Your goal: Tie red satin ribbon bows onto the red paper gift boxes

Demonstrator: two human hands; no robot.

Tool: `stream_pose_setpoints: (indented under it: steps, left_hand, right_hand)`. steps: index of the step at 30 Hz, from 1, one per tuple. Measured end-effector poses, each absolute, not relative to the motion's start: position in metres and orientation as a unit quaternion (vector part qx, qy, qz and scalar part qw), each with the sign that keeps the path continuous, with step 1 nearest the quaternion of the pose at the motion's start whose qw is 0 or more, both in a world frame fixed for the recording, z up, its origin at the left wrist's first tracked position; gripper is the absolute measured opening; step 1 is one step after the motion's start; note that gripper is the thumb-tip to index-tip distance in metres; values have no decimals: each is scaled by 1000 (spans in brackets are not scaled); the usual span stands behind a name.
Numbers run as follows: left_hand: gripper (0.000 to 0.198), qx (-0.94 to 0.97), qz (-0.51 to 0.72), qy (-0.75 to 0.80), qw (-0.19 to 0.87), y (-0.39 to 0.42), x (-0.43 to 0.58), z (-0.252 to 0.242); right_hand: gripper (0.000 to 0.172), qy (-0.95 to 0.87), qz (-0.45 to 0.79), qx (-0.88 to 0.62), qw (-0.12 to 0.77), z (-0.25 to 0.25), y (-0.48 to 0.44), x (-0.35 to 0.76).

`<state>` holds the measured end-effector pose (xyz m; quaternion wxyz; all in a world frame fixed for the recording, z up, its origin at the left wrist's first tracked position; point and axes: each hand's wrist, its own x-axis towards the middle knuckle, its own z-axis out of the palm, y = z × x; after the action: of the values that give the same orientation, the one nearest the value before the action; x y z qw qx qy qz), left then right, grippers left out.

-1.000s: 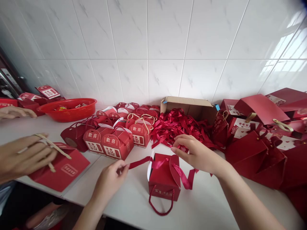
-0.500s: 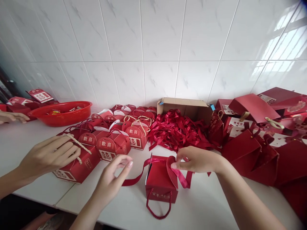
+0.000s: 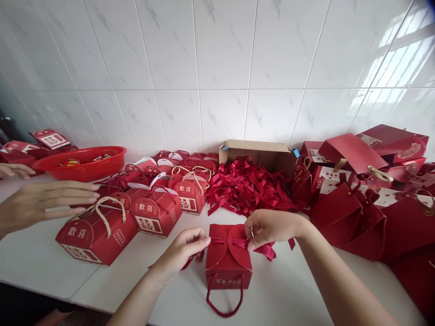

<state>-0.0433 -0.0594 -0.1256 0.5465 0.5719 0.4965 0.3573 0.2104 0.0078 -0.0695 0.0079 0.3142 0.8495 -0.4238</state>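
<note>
A small red gift box [image 3: 228,265] stands before me on the white table, its two rounded top flaps folded in so they meet in the middle. A dark red ribbon [image 3: 267,250] runs through slots in the flaps. On the box's left side, my left hand [image 3: 185,246] pinches the ribbon, and a tail of it hangs below the fingers. At the right flap, my right hand [image 3: 270,230] is closed on the ribbon's other end. A red cord handle [image 3: 226,313] droops from the front of the box onto the table.
A co-worker's hand [image 3: 54,201] is beside a box with cream rope handles [image 3: 98,231]. Several finished boxes [image 3: 158,213] stand behind. Loose ribbons [image 3: 251,185] spill from a cardboard carton [image 3: 260,146]. Red bags [image 3: 346,217] crowd the right; a red basin [image 3: 84,170] sits left.
The left flap has folded down flat against the right one. My left hand moved right to the box and now pinches the ribbon. The co-worker's hand let go of the rope handles.
</note>
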Motion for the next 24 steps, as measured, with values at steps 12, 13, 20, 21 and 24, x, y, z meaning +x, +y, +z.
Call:
stream_pose_setpoints:
  steps: [12, 13, 20, 21, 24]
  left_hand:
    - [36, 582, 349, 501, 537, -50, -57, -140]
    - [34, 593, 367, 504, 509, -52, -57, -141]
    - [19, 620, 441, 609, 223, -97, -59, -164]
    - [17, 633, 428, 606, 222, -106, -56, -170]
    - [20, 660, 379, 607, 229, -128, -44, -187]
  right_hand:
    - [21, 829, -463, 315, 4, -78, 16, 214]
    - [20, 833, -446, 328, 6, -77, 15, 215]
    - [23, 826, -311, 451, -132, -55, -27, 239]
    - [26, 823, -338, 438, -126, -57, -37, 243]
    - [30, 784, -446, 430, -39, -83, -66, 246]
